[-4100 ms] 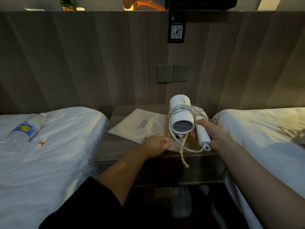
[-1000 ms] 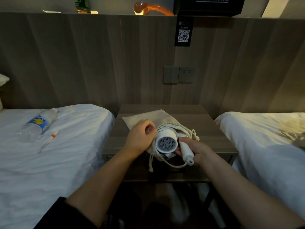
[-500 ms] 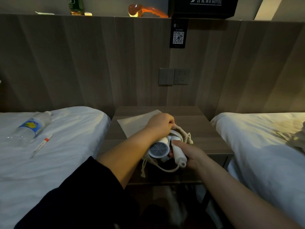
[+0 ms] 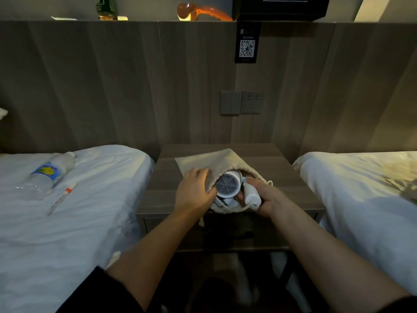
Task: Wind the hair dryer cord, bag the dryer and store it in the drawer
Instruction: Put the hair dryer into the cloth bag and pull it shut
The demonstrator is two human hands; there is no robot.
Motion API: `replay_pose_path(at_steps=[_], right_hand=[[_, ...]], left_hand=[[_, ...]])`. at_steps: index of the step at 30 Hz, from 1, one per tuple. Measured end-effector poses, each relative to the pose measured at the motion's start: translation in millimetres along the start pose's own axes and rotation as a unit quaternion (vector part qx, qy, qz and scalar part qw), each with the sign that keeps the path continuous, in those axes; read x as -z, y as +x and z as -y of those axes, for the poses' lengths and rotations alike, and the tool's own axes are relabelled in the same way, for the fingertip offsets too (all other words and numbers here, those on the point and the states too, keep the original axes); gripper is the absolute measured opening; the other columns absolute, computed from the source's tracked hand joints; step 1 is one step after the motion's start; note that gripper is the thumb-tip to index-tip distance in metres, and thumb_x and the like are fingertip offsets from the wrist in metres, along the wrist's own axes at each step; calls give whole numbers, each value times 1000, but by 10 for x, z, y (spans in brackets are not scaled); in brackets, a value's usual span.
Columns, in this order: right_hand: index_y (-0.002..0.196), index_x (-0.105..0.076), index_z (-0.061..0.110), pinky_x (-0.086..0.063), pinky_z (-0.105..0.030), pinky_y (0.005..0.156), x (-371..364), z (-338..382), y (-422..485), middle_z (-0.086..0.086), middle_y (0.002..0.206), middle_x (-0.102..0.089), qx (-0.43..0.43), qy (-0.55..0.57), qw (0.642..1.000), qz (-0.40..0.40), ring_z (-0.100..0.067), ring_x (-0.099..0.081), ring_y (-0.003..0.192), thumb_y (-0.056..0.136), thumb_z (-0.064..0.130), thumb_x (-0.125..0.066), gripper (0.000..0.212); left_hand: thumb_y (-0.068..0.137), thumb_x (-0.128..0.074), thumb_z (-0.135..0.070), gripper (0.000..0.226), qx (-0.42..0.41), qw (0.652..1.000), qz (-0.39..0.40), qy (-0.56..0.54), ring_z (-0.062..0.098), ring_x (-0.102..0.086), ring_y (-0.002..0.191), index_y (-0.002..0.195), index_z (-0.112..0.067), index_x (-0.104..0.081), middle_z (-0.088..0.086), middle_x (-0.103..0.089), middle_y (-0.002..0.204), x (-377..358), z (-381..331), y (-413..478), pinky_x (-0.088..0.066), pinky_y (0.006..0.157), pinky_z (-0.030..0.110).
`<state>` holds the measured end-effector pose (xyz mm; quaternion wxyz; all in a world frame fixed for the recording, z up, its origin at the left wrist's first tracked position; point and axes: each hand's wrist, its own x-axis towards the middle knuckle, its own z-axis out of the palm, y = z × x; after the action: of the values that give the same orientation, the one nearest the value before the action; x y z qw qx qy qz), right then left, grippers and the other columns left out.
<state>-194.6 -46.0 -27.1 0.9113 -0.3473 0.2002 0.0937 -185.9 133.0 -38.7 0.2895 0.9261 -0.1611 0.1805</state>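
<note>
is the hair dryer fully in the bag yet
Partly in: hair dryer barrel sits inside the drawstring bag, its grille and handle stick out.

**Halfway bagged**

At the nightstand's (image 4: 291, 175) front edge, the right hand (image 4: 269, 198) grips the handle of the white hair dryer (image 4: 226, 185), whose barrel sits inside the beige bag (image 4: 203, 160). The left hand (image 4: 195, 195) holds the bag's mouth beside the grille.

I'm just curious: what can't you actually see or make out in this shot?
Head view:
- Front end of the hair dryer: inside the cloth bag.
- The cord: mostly covered by the bag, left hand and right hand.
- The drawer: in shadow, open or shut unclear.
- Lettering on the black box: cut off by the top edge.
</note>
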Motion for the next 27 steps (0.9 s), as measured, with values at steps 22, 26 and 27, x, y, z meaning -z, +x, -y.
replay_pose_path(at_steps=[22,26,27], right_hand=[[110,-54,16,-44,-33,82,464,341,3,2,104,-50,314,-700,631,-112,-18,-52,100,83,33,-62,33],[109,-59,16,-41,-27,74,411,349,134,-6,101,-64,274,-762,582,-78,-26,-60,97,86,26,-59,25],[96,-63,16,-42,-26,69,391,359,132,-5,91,-65,287,-755,582,-96,-26,-62,90,87,23,-58,12]], left_hand=[[88,-46,-52,40,93,994,45,-29,17,-50,61,67,-18,-49,-2,-49,60,-87,236,-174,-30,52,29],[90,-47,-47,39,65,995,73,-21,22,-49,62,66,-15,-49,-1,-46,59,-74,215,-199,-30,52,30],[91,-47,-43,40,64,995,71,-36,26,-51,62,66,-12,-49,3,-48,59,-50,207,-199,-32,54,33]])
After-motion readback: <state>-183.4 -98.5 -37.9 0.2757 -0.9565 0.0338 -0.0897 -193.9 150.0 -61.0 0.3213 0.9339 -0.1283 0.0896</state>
